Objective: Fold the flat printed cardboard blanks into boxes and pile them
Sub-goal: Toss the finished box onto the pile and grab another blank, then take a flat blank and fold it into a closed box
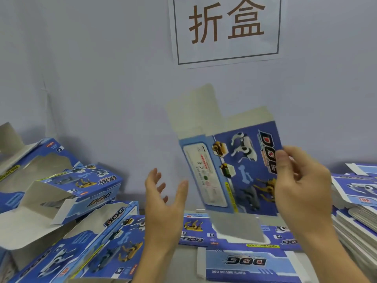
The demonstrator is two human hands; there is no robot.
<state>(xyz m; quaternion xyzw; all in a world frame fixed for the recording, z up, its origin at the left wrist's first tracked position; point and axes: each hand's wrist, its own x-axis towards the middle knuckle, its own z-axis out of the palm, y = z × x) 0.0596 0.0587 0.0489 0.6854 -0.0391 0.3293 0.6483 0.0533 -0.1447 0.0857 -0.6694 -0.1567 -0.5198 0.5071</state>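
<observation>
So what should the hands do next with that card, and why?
Probably bring the left hand over to take the blank's free edge. Only the right hand pinches it, it is flat in the air, and the left hand is open, holding nothing.

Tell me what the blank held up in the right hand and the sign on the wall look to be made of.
Held blank: thin paperboard, likely; glossy blue print on one face, bare matte grey flaps, stiff though the right hand pinches only one edge.
Wall sign: apparently plain white paper, matte, with dark printed characters and slightly lifting edges.
</observation>
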